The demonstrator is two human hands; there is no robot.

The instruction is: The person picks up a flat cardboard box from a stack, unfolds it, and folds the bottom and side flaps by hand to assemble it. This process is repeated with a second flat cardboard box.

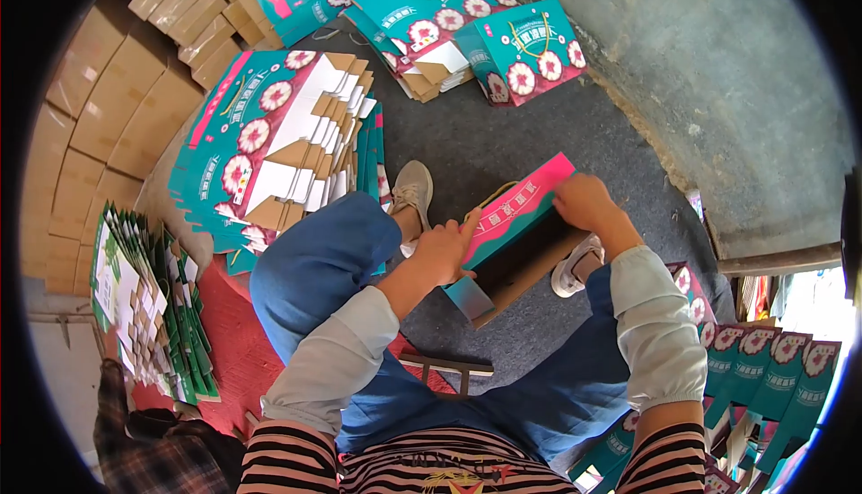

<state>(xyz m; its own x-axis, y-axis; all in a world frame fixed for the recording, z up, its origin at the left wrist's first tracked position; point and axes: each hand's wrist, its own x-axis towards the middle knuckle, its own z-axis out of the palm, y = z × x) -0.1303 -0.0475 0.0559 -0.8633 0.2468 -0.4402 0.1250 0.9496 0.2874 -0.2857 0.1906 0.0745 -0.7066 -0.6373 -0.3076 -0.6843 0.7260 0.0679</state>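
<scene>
A teal and pink cardboard gift box (525,202) is between my knees, tilted, with its brown inside showing through an open side. My left hand (446,250) grips its near left edge, index finger stretched along the pink panel and thumb by the opening. At the far right corner, my right hand (585,204) is closed on the box's edge, its fingertips partly hidden. A small end flap (469,298) stands out at the near end. Part of a yellow cord handle (496,196) shows behind the pink panel.
Flat teal cartons (260,135) lie stacked to the left, beside green ones (153,305). Finished-looking boxes with handles (530,49) stand at the back by the concrete wall (718,72). Brown cartons (99,99) are piled far left. More teal boxes (763,368) are at right.
</scene>
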